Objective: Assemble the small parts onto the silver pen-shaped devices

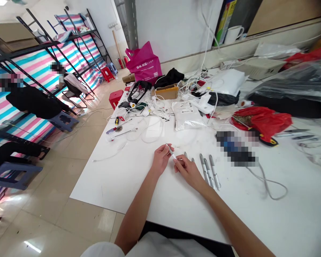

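Note:
A slim pen (171,151) with a white barrel and a grey pointed end is held up between my two hands, just above the white table (117,182). My left hand (161,159) pinches its grey upper part between thumb and fingers. At the lower, white end, my right hand (188,170) grips the barrel with its fingers curled. To the right of that hand lie several similar grey-and-white pens (209,171), side by side; a few are partly hidden behind the hand.
Right of the pens rests a blurred-out dark device (235,148) with a grey cable (264,182). Further back are a white plastic package (188,115), tangled cables, a screwdriver (117,121) and a red bag (273,121). Two people sit at the left, off the table.

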